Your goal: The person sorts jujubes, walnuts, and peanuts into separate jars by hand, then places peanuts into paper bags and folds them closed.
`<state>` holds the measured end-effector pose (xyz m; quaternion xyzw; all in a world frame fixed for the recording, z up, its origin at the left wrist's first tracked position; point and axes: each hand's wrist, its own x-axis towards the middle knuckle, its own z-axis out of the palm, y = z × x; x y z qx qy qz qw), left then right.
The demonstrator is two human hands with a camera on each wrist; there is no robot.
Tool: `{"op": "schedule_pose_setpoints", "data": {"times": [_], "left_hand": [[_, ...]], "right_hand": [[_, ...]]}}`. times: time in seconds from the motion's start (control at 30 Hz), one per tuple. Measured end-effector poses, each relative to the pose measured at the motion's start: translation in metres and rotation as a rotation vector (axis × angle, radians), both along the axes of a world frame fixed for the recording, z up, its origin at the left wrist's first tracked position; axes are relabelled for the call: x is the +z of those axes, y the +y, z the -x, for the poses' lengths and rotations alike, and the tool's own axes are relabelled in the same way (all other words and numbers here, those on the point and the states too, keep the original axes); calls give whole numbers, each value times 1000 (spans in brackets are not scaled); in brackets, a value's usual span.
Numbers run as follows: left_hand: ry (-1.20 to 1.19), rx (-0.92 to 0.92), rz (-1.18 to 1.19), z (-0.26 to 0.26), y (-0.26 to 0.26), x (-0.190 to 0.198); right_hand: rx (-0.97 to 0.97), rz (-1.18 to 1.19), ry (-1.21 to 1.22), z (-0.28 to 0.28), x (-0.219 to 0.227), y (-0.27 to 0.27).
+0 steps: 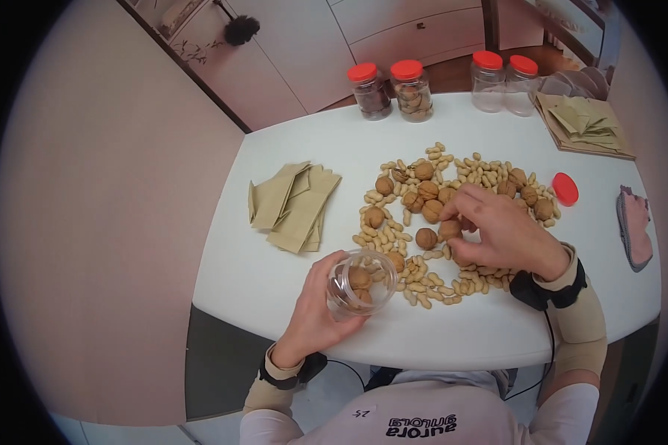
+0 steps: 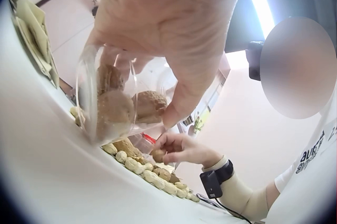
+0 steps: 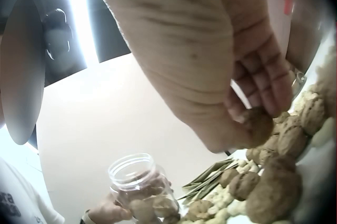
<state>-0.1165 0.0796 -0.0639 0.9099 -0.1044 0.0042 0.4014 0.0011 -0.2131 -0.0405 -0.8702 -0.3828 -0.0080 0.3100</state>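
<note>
My left hand [image 1: 313, 315] grips a clear plastic jar [image 1: 387, 291], tilted with its open mouth toward the pile. A few walnuts [image 1: 359, 277] lie inside the jar, seen through its wall in the left wrist view too. Between the thumb and fingers of my right hand [image 1: 503, 228] is a walnut [image 3: 259, 126], held just over the nuts. Below it spreads a mixed heap of peanuts [image 1: 417, 289] and loose walnuts, one walnut [image 1: 426, 238] lying to the left of the right fingertips. The right hand and forearm hide part of the heap.
Folded brown paper bags [image 1: 295, 204] lie left of the nuts. At the back stand red-lidded jars, one with walnuts [image 1: 414, 100], one with dark contents [image 1: 371, 100] and two clear ones [image 1: 488, 93]. A loose red lid [image 1: 565, 190] and a pink cloth [image 1: 634, 226] are on the right.
</note>
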Motion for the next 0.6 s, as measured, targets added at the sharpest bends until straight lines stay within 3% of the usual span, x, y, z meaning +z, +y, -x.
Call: {"op": "schedule_pose_setpoints", "data": {"times": [0.07, 0.1, 0.17, 0.3, 0.53, 0.6], "left_hand": [[-55, -54, -56, 1, -4, 1], [-45, -76, -50, 2, -7, 2], [-23, -115, -48, 2, -15, 1], [119, -146, 223, 6, -26, -6], [132, -225, 382, 1, -23, -9], [111, -237, 374, 0, -20, -10]], "right_hand": [[133, -242, 94, 17, 15, 9], [120, -245, 99, 26, 18, 13], [287, -397, 18, 44, 19, 20], [252, -476, -71, 60, 16, 32], [168, -482, -225, 41, 23, 16], [16, -237, -268, 27, 26, 1]]}}
